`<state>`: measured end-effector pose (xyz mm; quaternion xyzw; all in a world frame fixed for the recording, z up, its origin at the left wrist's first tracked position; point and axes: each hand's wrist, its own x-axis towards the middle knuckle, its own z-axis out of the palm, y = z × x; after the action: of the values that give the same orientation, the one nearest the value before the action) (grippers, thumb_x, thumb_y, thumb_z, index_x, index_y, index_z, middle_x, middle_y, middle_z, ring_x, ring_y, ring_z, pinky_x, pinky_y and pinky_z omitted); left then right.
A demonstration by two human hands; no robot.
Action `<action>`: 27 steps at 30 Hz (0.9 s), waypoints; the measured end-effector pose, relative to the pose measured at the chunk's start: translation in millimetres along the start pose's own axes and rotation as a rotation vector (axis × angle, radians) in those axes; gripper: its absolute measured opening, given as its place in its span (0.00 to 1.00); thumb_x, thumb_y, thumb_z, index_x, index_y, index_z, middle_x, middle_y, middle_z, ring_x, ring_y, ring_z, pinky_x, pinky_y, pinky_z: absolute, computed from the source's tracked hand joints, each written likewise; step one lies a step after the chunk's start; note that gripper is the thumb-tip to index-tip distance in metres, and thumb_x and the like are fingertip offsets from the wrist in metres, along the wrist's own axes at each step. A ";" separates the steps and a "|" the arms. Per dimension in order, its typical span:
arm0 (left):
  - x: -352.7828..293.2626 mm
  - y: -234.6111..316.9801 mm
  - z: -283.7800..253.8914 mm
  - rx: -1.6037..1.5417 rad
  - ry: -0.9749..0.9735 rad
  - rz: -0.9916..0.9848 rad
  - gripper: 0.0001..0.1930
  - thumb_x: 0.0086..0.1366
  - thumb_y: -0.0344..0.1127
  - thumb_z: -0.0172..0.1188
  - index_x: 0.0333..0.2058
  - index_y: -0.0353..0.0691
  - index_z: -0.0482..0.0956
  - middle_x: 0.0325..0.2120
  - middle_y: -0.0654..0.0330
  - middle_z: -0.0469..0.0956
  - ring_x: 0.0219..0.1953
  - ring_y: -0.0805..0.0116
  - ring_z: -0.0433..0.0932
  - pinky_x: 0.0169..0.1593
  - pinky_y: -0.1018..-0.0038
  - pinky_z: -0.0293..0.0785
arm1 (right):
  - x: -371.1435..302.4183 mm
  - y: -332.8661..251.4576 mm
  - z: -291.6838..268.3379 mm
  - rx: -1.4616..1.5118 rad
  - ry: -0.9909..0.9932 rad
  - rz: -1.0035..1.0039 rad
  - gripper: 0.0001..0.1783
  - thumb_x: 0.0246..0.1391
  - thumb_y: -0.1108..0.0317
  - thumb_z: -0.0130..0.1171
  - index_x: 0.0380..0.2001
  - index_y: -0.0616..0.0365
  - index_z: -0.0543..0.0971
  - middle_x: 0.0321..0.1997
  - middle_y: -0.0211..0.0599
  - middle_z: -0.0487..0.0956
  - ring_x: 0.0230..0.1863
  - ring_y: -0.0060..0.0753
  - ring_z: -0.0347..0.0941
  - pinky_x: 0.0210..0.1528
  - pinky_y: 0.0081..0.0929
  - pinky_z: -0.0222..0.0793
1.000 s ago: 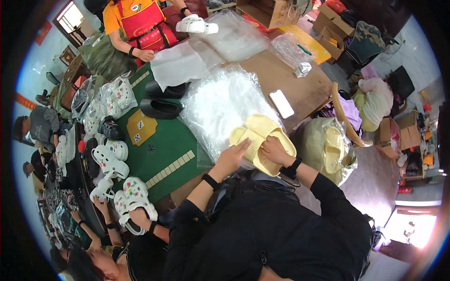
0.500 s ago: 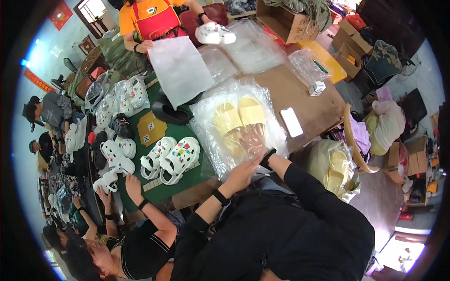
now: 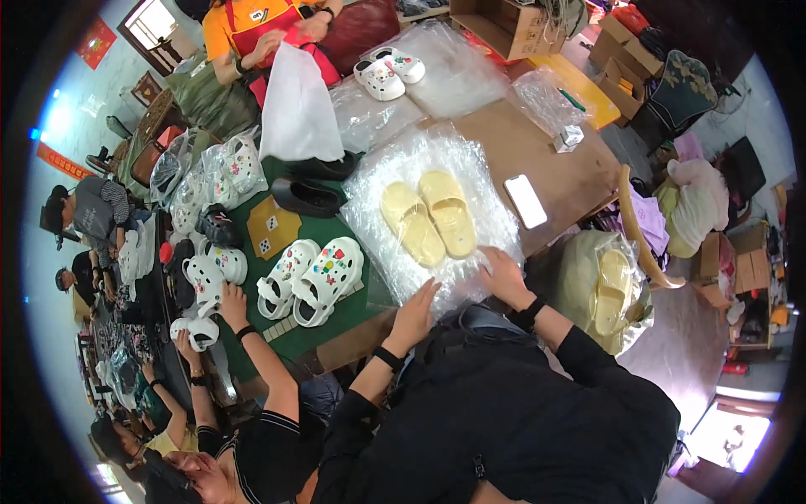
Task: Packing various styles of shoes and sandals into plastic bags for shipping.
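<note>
A pair of pale yellow slides (image 3: 430,220) lies side by side on a pile of crinkled clear plastic bags (image 3: 378,181); whether the top film covers them is hard to tell now. My left hand (image 3: 415,312) is at the pile's near edge below the slides, its fingers closed on the plastic bag. To the right of it, my right hand (image 3: 506,280) rests at the near right corner, thumb and fingers apart, touching the plastic. White clogs with colourful charms (image 3: 326,281) stand left of the bags. Black shoes (image 3: 309,197) sit behind those clogs.
A white phone (image 3: 525,202) lies on the brown table at right. Bagged yellow slides (image 3: 613,290) are beside a curved wooden chair arm (image 3: 630,227). Across the table a person (image 3: 264,34) holds a white sheet (image 3: 300,109). At left another person's hands (image 3: 233,304) handle white clogs.
My right hand has come away from the slides to the bag's near right corner. Opposite, the person has put the white clogs down on the plastic and pulled the white sheet back.
</note>
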<state>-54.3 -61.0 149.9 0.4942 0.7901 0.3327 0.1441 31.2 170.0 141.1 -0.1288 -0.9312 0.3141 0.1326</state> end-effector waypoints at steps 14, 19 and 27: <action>-29.2 -44.9 21.7 0.310 -0.085 -0.397 0.11 0.57 0.31 0.52 0.39 0.35 0.68 0.30 0.48 0.70 0.34 0.49 0.72 0.34 0.63 0.71 | 29.2 10.2 18.5 -0.042 0.199 0.446 0.09 0.50 0.66 0.53 0.34 0.57 0.76 0.42 0.42 0.73 0.47 0.46 0.67 0.48 0.37 0.63; -14.0 -51.6 7.6 -0.655 0.304 -0.417 0.06 0.60 0.31 0.50 0.34 0.36 0.70 0.29 0.55 0.69 0.37 0.58 0.73 0.38 0.68 0.71 | 50.7 -34.0 -2.9 0.574 0.215 0.413 0.09 0.57 0.70 0.45 0.38 0.60 0.70 0.36 0.38 0.72 0.39 0.27 0.67 0.43 0.26 0.62; 38.7 24.7 -77.6 -1.505 0.343 -0.249 0.13 0.68 0.37 0.40 0.46 0.34 0.63 0.54 0.50 0.62 0.50 0.48 0.69 0.53 0.60 0.68 | 40.9 -82.2 4.9 0.850 -0.153 0.105 0.15 0.60 0.60 0.46 0.44 0.59 0.63 0.46 0.37 0.66 0.50 0.30 0.61 0.54 0.28 0.58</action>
<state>-98.8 -49.7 227.6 0.1128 0.4127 0.8321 0.3528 -21.4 117.3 195.0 -0.0865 -0.7185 0.6844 0.0884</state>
